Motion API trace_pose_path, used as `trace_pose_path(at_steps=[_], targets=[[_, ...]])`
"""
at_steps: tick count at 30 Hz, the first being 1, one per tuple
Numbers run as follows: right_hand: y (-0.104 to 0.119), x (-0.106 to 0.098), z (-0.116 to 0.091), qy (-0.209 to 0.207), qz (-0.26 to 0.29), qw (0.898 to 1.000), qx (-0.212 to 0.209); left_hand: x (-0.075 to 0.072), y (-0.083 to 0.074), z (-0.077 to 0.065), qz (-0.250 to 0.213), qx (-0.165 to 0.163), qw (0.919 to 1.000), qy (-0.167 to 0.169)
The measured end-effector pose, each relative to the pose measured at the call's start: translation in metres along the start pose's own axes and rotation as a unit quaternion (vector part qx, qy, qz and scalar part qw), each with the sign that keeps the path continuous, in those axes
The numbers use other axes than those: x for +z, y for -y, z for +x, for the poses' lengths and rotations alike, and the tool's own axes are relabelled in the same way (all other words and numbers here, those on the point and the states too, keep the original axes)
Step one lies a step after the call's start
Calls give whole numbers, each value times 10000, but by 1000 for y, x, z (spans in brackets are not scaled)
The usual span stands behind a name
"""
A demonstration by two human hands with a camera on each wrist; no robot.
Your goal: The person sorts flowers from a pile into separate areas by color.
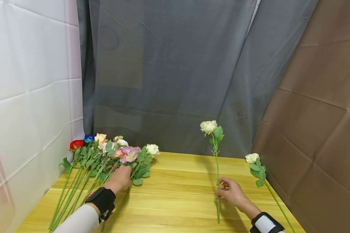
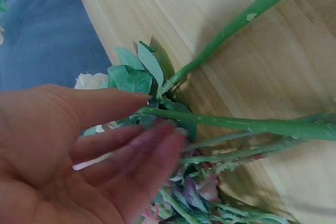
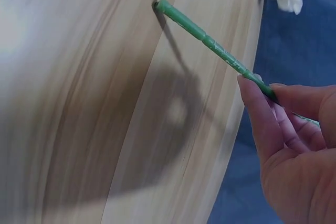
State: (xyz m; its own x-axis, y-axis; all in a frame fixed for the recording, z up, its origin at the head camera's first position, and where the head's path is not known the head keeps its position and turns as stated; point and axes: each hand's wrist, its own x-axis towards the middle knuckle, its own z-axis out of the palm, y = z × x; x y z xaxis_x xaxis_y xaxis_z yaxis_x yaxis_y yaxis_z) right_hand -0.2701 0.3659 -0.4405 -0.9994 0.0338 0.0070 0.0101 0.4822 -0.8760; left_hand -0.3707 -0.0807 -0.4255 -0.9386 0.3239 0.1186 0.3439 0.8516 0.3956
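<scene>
My right hand (image 1: pixel 231 194) pinches the green stem of a white rose (image 1: pixel 208 127) between thumb and fingers. The rose stands upright with its bloom at the top, and in the right wrist view the stem's lower end (image 3: pixel 164 7) is close over the wood. On the left, my left hand (image 1: pixel 121 178) reaches into a spread of artificial flowers, just below a pinkish-purple flower (image 1: pixel 130 154). In the left wrist view its thumb and loosely bent fingers lie on either side of a green stem (image 2: pixel 226 120), with a gap showing between them; the fingertips are blurred.
Another white rose (image 1: pixel 152 149) lies at the right of the spread. Red (image 1: pixel 76 144), blue (image 1: pixel 88 138) and peach roses (image 1: pixel 100 138) lie at its far left. One more white rose (image 1: pixel 252 158) lies along the right edge of the wooden table (image 1: pixel 175 194). Cloth curtains (image 1: pixel 169 74) surround the table.
</scene>
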Motion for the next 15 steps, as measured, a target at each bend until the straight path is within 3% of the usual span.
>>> trace_pose_path(at_steps=[8,15], targets=[[-15,-35,-5,-323,-208,9982,451,3,-11,-4,684,-180,9973,211],[-27,-55,-10,-557,-342,9952,729,4,-12,-4,707,-139,9971,250]])
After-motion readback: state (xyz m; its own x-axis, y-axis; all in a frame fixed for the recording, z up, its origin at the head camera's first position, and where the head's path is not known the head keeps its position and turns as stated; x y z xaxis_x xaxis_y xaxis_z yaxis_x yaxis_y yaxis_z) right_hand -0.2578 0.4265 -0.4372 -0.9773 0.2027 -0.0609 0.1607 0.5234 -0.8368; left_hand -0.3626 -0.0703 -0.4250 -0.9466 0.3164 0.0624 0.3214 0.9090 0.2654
